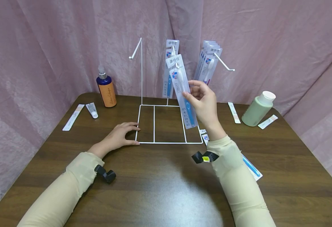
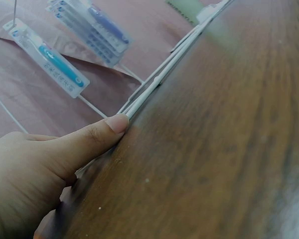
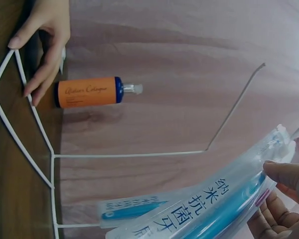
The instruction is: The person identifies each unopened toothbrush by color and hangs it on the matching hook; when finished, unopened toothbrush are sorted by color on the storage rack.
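Apparently mid-hanging: right grip (image 1: 204, 100) pinched packaged toothbrush (image 1: 181, 90) at tip of middle hook (image 1: 173, 50); left grip (image 1: 117, 135), fingers spread, touched rack base (image 1: 170, 143). Next move likely called for sliding toothbrush backward.

A toothbrush pack (image 1: 180, 86) is pinched in the right hand (image 1: 204, 97), lifted above the base of a white wire rack (image 1: 154, 124). Its clear plastic shows dark printed characters and a toothbrush (image 1: 188, 110) with a blue handle, head end up. The pack tilts, its top leaning left, printed front facing the head camera. Its hanging hole lines up with the rack's middle hook (image 1: 173, 49); whether the hook passes through cannot be told. The rack stands upright on the table (image 1: 154, 176), its flat base divided by thin bars, one similar pack (image 1: 166, 75) hanging behind the held one.
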Action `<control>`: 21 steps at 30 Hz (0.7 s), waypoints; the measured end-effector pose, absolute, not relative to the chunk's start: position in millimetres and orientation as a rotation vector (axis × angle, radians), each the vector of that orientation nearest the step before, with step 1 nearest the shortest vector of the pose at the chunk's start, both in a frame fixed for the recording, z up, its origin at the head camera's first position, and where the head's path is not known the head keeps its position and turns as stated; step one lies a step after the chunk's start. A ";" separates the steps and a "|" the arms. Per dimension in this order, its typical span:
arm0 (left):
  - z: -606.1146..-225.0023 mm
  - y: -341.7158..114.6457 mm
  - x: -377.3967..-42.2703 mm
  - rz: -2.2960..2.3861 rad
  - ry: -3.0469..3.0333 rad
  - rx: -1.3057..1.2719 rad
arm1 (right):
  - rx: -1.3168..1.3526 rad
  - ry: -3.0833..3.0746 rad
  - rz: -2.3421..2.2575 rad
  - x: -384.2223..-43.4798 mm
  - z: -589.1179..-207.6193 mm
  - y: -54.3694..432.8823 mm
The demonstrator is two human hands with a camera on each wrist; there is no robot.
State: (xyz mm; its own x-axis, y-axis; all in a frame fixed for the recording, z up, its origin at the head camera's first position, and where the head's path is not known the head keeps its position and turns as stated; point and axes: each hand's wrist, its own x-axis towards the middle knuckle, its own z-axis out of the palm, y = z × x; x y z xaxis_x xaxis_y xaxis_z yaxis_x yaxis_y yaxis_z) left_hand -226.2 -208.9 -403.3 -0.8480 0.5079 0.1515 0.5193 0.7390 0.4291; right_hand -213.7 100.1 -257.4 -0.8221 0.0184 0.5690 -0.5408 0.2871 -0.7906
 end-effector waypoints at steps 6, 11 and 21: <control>-403.1 -209.0 -226.0 -0.731 -2.909 -0.857 | 0.401 -2.090 1.556 -230.5 -260.1 91.8; -403.6 -209.3 -226.3 -0.729 -2.905 -0.857 | 0.348 -2.095 1.575 -248.1 -261.0 84.5; -404.3 -210.1 -226.3 -0.729 -2.900 -0.849 | 0.219 -2.158 1.596 -279.7 -256.9 75.2</control>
